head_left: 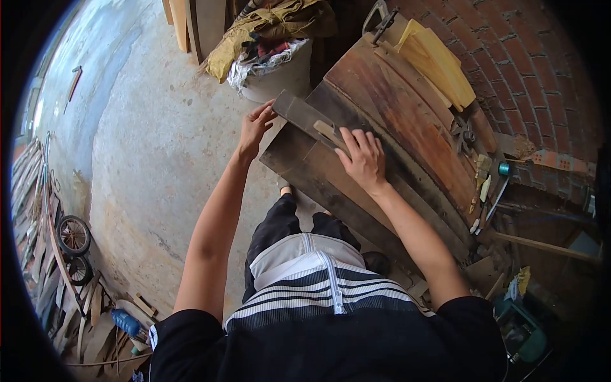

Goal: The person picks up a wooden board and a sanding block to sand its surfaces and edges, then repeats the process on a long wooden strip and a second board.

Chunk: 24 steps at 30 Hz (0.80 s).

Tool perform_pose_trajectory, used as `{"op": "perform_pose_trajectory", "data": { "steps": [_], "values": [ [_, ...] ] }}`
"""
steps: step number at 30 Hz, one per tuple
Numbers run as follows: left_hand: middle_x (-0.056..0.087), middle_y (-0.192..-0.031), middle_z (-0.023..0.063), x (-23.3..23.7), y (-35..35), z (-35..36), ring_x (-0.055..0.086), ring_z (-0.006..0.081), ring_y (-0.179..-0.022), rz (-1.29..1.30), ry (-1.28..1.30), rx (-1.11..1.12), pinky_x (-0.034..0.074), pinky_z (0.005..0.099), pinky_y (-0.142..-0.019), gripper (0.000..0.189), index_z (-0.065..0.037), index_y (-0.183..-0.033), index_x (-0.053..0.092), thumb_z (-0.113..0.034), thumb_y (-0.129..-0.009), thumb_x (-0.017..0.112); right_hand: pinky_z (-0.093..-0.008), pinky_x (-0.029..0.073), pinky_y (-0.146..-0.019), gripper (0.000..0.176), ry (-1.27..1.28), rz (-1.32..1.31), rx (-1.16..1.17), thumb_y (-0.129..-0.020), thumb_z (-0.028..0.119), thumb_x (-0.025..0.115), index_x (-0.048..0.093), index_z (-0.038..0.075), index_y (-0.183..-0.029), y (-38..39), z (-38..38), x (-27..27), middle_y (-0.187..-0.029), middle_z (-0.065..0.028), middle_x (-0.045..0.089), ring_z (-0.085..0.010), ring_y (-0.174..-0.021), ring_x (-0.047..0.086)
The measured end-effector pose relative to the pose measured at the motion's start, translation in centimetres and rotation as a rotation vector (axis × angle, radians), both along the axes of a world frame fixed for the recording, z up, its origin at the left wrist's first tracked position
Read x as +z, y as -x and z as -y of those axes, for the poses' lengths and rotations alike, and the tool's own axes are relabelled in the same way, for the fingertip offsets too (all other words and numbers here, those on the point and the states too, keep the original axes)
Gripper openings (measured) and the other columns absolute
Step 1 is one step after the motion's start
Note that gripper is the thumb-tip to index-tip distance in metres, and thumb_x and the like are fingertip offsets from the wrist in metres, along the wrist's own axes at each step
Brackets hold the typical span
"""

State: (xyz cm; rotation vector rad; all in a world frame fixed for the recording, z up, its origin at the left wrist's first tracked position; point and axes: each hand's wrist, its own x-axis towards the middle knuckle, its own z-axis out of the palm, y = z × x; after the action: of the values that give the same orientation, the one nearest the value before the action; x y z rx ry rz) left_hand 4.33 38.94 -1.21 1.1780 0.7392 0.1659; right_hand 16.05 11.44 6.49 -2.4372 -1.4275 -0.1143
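My left hand (256, 127) pinches the far left end of a long dark wooden piece (299, 114), thumb and fingers at its corner. A short pale strip of wood (326, 130) sits on that piece, close to my right thumb. My right hand (364, 156) lies over the same piece farther along, fingers stretched out across its upper side. Beneath it is a dark wooden bench (286, 156) running diagonally to the lower right. A wide reddish-brown board (401, 99) slopes up behind.
Yellow wooden pieces (436, 63) and a clamp (385, 25) are at the back by a brick wall (509, 63). A brush (480, 172) lies right. A white bucket (280, 76) stands beyond the bench; a green power tool (519, 328) sits lower right.
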Motion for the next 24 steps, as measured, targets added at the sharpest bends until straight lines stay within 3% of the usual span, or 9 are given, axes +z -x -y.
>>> {"op": "perform_pose_trajectory", "data": {
  "steps": [2, 5, 8, 10, 15, 19, 24],
  "values": [
    [0.067, -0.129, 0.0039, -0.1, 0.1, -0.2, 0.06, 0.022, -0.125, -0.002, 0.03, -0.018, 0.042, 0.0413, -0.106, 0.04, -0.012, -0.14, 0.061, -0.031, -0.106, 0.052, -0.0405, 0.047, -0.077, 0.057, 0.054, -0.024, -0.003, -0.081, 0.026, 0.078, 0.056, 0.011, -0.131, 0.7, 5.5, 0.2, -0.102, -0.006, 0.056, -0.0263, -0.091, 0.057],
    [0.066, -0.132, 0.0046, 0.6, 0.1, -0.7, 0.06, 0.0221, -0.124, -0.054, -0.011, -0.067, 0.041, 0.0416, -0.107, 0.04, -0.012, -0.14, 0.061, -0.031, -0.105, 0.052, -0.0405, 0.047, -0.077, 0.058, 0.064, 0.003, -0.024, -0.08, 0.026, 0.078, 0.057, 0.01, -0.131, 1.0, 7.8, -0.2, -0.103, -0.0055, 0.056, -0.0266, -0.092, 0.057],
    [0.063, -0.138, 0.0071, 0.9, 0.4, -1.8, 0.058, 0.0237, -0.129, -0.056, -0.023, -0.153, 0.034, 0.0465, -0.112, 0.047, -0.013, -0.143, 0.057, -0.037, -0.103, 0.051, -0.039, 0.047, -0.08, 0.051, -0.023, -0.016, -0.089, -0.079, 0.025, 0.078, 0.058, 0.009, -0.124, 1.4, 1.2, 0.3, -0.104, -0.0059, 0.056, -0.0257, -0.094, 0.055],
    [0.064, -0.136, 0.0058, 0.1, 0.5, -2.5, 0.057, 0.0217, -0.13, -0.078, -0.039, -0.182, 0.032, 0.0438, -0.112, 0.047, -0.014, -0.143, 0.057, -0.037, -0.103, 0.049, -0.0403, 0.047, -0.081, 0.05, -0.093, -0.017, -0.134, -0.078, 0.024, 0.078, 0.058, 0.01, -0.121, 1.6, -4.3, -0.2, -0.101, -0.0062, 0.056, -0.0266, -0.095, 0.056],
    [0.053, -0.146, 0.0136, -0.8, 0.2, -3.0, 0.054, 0.0266, -0.134, -0.133, 0.036, -0.09, 0.042, 0.0417, -0.11, 0.049, -0.001, -0.146, 0.048, -0.029, -0.107, 0.044, -0.0429, 0.047, -0.086, 0.049, -0.265, 0.041, -0.188, -0.075, 0.023, 0.08, 0.058, 0.009, -0.116, 1.8, -13.8, -3.3, -0.107, -0.0076, 0.057, -0.0289, -0.103, 0.057],
    [0.054, -0.145, 0.0141, -0.8, 0.2, -3.7, 0.056, 0.028, -0.131, -0.088, 0.042, -0.155, 0.044, 0.0425, -0.109, 0.047, -0.001, -0.146, 0.049, -0.026, -0.106, 0.045, -0.0427, 0.047, -0.087, 0.052, -0.232, 0.022, -0.153, -0.074, 0.025, 0.081, 0.058, 0.011, -0.118, 2.0, -9.5, -2.3, -0.107, -0.0063, 0.057, -0.0268, -0.104, 0.057],
    [0.061, -0.139, 0.0121, -0.6, 0.1, -4.5, 0.059, 0.0284, -0.128, -0.011, -0.085, -0.306, 0.043, 0.0431, -0.109, 0.046, -0.005, -0.143, 0.055, -0.024, -0.102, 0.049, -0.0408, 0.048, -0.08, 0.052, -0.04, 0.055, -0.294, -0.075, 0.028, 0.082, 0.062, 0.014, -0.121, 3.5, 8.1, -0.7, -0.104, -0.0043, 0.057, -0.0246, -0.096, 0.056]
  ]
}}
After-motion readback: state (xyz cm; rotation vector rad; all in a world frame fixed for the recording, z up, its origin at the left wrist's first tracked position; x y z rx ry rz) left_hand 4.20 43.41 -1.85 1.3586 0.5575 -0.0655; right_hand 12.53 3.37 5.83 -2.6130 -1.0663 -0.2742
